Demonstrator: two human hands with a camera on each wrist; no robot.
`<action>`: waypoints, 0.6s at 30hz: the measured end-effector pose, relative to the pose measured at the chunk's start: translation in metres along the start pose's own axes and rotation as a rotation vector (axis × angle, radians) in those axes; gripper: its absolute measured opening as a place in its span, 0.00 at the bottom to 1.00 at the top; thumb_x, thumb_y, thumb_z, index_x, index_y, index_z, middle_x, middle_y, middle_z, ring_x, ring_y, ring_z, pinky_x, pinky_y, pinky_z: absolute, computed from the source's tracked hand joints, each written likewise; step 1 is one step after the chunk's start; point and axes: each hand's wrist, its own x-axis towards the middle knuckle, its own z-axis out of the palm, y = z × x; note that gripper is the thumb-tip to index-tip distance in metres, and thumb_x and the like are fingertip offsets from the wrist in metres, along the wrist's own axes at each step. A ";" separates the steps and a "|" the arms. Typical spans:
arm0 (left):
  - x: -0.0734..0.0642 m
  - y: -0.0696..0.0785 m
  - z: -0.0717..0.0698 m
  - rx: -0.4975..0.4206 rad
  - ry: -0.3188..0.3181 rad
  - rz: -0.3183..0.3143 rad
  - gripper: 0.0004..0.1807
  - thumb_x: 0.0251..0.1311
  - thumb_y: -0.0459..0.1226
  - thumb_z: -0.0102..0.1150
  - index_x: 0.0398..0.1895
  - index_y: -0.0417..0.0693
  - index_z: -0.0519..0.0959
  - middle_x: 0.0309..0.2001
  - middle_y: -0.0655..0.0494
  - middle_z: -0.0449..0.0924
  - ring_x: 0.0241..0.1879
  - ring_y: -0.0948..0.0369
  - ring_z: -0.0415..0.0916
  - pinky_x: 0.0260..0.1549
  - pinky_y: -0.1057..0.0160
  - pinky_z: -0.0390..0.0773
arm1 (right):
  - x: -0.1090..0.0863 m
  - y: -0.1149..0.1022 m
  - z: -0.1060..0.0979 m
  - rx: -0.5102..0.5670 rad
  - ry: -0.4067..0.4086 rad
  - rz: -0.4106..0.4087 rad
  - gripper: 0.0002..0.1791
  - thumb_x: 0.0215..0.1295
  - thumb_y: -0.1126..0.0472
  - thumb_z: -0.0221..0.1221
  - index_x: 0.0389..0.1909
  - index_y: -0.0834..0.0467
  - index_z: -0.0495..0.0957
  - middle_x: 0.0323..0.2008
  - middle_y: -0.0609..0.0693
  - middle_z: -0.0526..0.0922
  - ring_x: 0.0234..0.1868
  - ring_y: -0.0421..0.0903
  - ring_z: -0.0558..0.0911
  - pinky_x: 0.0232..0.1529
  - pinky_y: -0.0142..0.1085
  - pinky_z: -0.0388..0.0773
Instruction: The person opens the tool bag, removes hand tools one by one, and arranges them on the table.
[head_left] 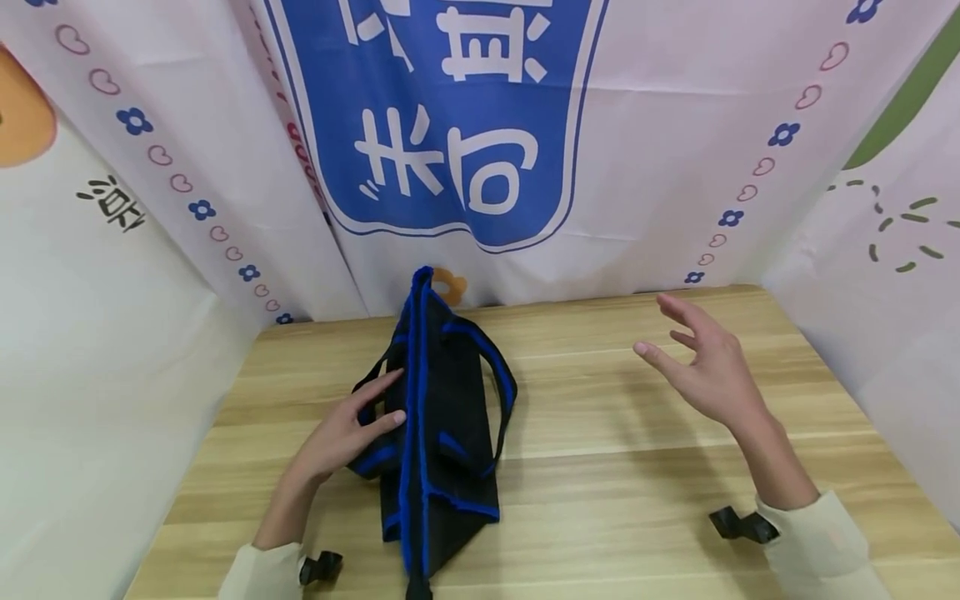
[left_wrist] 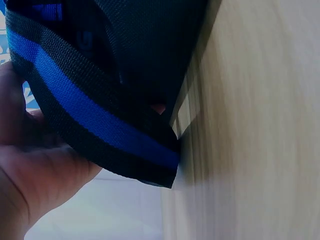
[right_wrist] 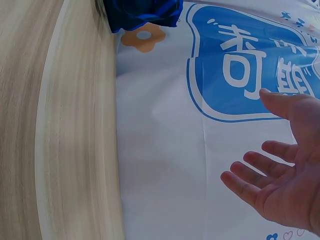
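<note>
A black tote bag (head_left: 457,400) with blue trim stands on the wooden table, its long zipped top edge toward the head camera. One strap loops out on each side; the left one, with a blue stripe (left_wrist: 95,117), crosses in front of the left hand in the left wrist view. My left hand (head_left: 341,437) rests against the bag's left side, thumb and forefinger spread near the zip, other fingers hidden behind the strap. My right hand (head_left: 708,367) hovers over the table to the right, away from the bag, fingers loosely spread and holding nothing.
The wooden table (head_left: 585,500) ends at a white printed cloth (head_left: 637,192) with a blue sign at the back. More white cloth walls stand on the left (head_left: 97,350) and right (head_left: 885,333).
</note>
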 end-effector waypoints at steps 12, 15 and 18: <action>0.019 0.018 0.023 -0.018 -0.048 0.043 0.38 0.76 0.49 0.63 0.86 0.58 0.62 0.85 0.43 0.57 0.84 0.35 0.49 0.77 0.25 0.53 | 0.001 -0.001 0.004 0.003 -0.014 -0.002 0.37 0.72 0.54 0.71 0.77 0.59 0.71 0.76 0.59 0.75 0.75 0.61 0.75 0.65 0.50 0.78; 0.023 0.025 0.031 -0.001 -0.060 0.047 0.39 0.76 0.50 0.63 0.86 0.59 0.61 0.86 0.44 0.56 0.85 0.36 0.50 0.78 0.25 0.53 | 0.002 0.000 0.007 0.008 -0.017 -0.003 0.35 0.72 0.54 0.70 0.76 0.59 0.72 0.75 0.58 0.77 0.75 0.59 0.76 0.66 0.50 0.79; 0.027 0.033 0.040 0.021 -0.068 0.049 0.40 0.75 0.51 0.63 0.86 0.60 0.61 0.86 0.44 0.56 0.84 0.36 0.50 0.77 0.25 0.55 | 0.004 0.000 0.010 0.013 -0.024 -0.010 0.35 0.73 0.55 0.70 0.76 0.59 0.72 0.74 0.59 0.77 0.74 0.59 0.77 0.66 0.50 0.79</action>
